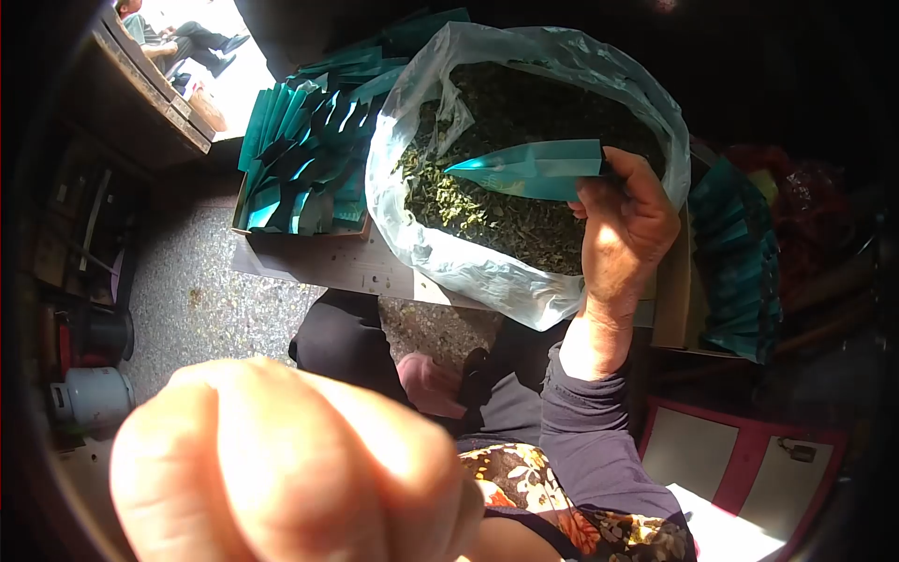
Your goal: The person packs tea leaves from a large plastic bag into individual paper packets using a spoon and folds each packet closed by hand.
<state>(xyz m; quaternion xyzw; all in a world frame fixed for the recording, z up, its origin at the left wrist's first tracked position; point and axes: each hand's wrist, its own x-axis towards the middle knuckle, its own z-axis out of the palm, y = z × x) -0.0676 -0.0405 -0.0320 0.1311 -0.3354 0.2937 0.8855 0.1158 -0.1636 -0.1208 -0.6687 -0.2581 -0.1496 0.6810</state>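
— The fingers [626, 164] of the right hand [629, 220] were pinched together. What did they hold?
— A teal pointed packet [534, 170], gripped by its wide end, its tip turned to the left.
— Where was it, exactly?
— Over the wide mouth of a translucent plastic bag [487, 288], above the dried-looking green leaves [449, 201]. The bag's near rim overlapped the edge of the pale surface [375, 264].
— And the left hand [281, 459]?
— Very close to the camera and blurred, with its knuckles bent. I couldn't tell how tightly its fingers were closed, or whether they held anything.
— Any more teal packets?
— Yes, in 2 cardboard boxes. A crowded batch [281, 155] filled the left box [354, 229], just beside the bag; a fanned row [740, 272] filled the right box [670, 304], near the right hand.
— Was anybody else there?
— 1 other person [183, 42], well apart, at the top left.
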